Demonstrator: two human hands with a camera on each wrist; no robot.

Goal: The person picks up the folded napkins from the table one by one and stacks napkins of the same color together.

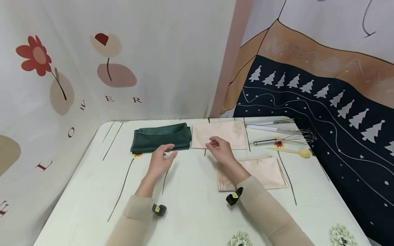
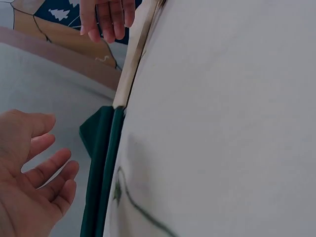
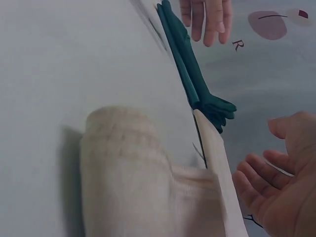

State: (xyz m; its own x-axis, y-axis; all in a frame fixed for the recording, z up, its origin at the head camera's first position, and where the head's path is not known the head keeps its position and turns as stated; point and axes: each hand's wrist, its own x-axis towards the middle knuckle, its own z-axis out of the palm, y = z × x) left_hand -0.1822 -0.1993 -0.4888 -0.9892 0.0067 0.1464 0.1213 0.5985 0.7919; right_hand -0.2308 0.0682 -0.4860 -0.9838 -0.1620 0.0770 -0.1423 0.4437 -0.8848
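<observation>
A dark green folded cloth point(image 1: 161, 137) lies at the back of the table, its layers showing edge-on in the left wrist view. My left hand point(image 1: 160, 161) hovers by its front edge, fingers loosely bent and holding nothing. Right beside the green cloth is a pale pink folded cloth point(image 1: 221, 131). Over that one's front edge is my right hand point(image 1: 221, 149), relaxed, with nothing in its fingers. A second pink folded cloth point(image 1: 261, 172) lies nearer to me, partly covered by my right forearm; its thick rounded fold point(image 3: 123, 168) fills the lower part of the right wrist view.
Several whisks point(image 1: 277, 140) lie at the back right of the table. A yellow spoon point(image 1: 303, 152) rests in front of them. The white tablecloth point(image 1: 191, 212) carries printed flowers and stems. Printed curtains point(image 1: 172, 61) hang behind the table.
</observation>
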